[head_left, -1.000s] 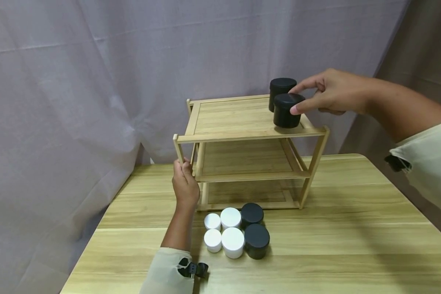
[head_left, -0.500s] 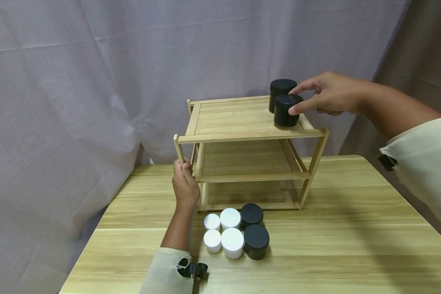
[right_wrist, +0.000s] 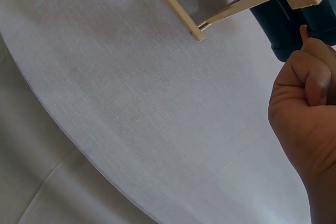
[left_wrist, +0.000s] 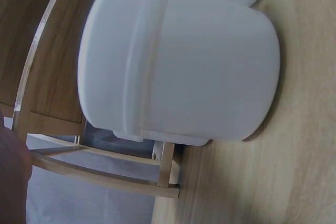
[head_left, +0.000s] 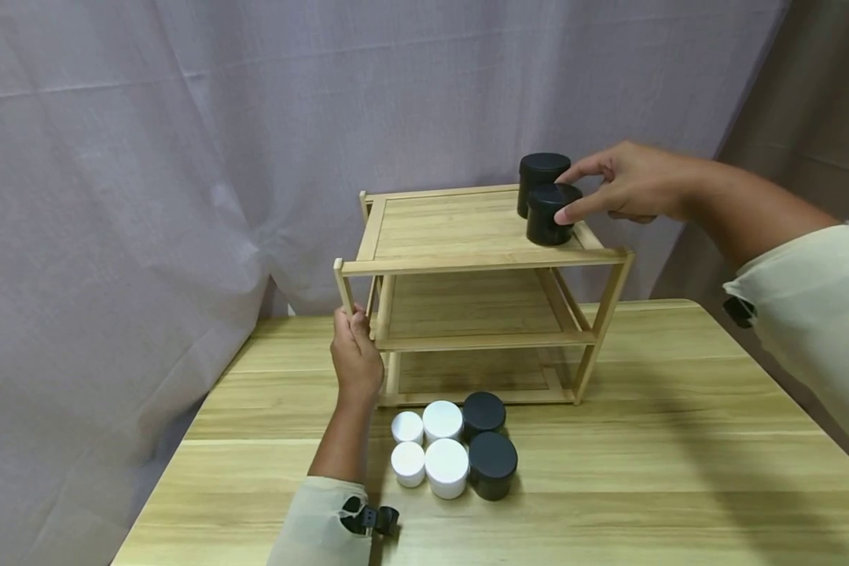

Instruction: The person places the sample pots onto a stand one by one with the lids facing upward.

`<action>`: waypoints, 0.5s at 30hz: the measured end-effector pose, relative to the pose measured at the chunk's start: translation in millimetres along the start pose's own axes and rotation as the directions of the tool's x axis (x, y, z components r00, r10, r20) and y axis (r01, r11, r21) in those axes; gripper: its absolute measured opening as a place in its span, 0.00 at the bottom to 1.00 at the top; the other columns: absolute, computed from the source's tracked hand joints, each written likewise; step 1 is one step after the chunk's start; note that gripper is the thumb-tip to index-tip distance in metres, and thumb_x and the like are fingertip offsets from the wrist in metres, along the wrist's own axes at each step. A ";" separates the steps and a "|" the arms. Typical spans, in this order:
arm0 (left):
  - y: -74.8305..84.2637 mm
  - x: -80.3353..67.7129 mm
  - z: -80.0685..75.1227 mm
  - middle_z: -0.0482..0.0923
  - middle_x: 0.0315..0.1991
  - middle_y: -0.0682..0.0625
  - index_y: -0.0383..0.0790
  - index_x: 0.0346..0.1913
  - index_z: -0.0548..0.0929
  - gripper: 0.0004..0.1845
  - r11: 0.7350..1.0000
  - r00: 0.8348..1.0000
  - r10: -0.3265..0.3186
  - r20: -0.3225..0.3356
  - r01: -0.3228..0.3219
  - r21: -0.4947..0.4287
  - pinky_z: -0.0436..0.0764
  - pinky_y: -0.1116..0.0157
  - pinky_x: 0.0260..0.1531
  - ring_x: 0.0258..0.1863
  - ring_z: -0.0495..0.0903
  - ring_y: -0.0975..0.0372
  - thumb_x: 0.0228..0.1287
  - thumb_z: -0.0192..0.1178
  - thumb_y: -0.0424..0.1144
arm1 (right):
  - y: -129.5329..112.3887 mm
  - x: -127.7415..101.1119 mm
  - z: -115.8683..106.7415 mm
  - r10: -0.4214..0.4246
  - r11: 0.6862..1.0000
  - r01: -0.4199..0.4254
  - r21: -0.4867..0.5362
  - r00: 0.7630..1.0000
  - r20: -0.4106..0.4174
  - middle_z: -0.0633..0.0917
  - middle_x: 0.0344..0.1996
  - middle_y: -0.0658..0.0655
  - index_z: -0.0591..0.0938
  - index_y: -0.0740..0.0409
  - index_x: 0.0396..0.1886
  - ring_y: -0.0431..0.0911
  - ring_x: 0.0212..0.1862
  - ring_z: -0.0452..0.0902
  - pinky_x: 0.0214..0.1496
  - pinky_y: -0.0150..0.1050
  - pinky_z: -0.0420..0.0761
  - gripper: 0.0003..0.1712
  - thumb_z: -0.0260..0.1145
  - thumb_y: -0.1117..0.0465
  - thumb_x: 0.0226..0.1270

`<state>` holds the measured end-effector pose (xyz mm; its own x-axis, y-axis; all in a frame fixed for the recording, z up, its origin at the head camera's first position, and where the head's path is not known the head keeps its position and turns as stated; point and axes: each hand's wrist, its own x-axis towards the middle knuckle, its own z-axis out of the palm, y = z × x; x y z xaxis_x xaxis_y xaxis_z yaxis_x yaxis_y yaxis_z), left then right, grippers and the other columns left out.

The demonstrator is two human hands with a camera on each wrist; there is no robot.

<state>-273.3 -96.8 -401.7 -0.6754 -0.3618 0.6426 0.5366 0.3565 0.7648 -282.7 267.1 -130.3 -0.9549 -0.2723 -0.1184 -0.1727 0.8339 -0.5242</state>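
Two black jars being handled at the rack's top right corner

Front black jar is being pinched by the right hand, directly before the rear black jar; the rack post is being gripped by the left hand.

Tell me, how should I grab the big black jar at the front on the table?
Probably from above, fingers round the flat lid of the front black jar. A white jar touches its left side and another black jar crowds behind, but its top, front and right side stay free.

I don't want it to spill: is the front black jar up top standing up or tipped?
Standing up. The front black round jar sits flat on the wooden rack's top shelf, lid upward.
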 end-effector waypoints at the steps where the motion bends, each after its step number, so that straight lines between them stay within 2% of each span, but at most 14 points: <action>1: 0.4 0.2 0.2 0.77 0.32 0.32 0.29 0.51 0.76 0.13 1.000 1.000 0.002 0.004 -0.002 -0.005 0.72 0.66 0.31 0.29 0.70 0.60 0.90 0.45 0.36 | 0.1 0.1 -0.1 0.000 1.000 0.000 -0.003 1.000 0.000 0.60 0.11 0.44 0.66 0.52 0.86 0.39 0.16 0.53 0.19 0.37 0.62 0.50 0.77 0.43 0.73; 15: 1.1 -0.9 4.0 0.76 0.31 0.33 0.29 0.51 0.75 0.11 1.000 1.000 0.027 0.009 -0.027 0.001 0.71 0.65 0.31 0.29 0.69 0.60 0.89 0.46 0.34 | 3.6 1.6 -3.4 0.012 1.000 -0.012 -0.007 1.000 0.006 0.62 0.12 0.43 0.64 0.54 0.86 0.38 0.16 0.54 0.19 0.36 0.62 0.48 0.76 0.46 0.75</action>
<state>-274.1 -92.7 -401.6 -0.6649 -0.3446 0.6626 0.5541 0.3672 0.7470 -285.6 271.3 -129.5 -0.9556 -0.2646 -0.1299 -0.1626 0.8406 -0.5166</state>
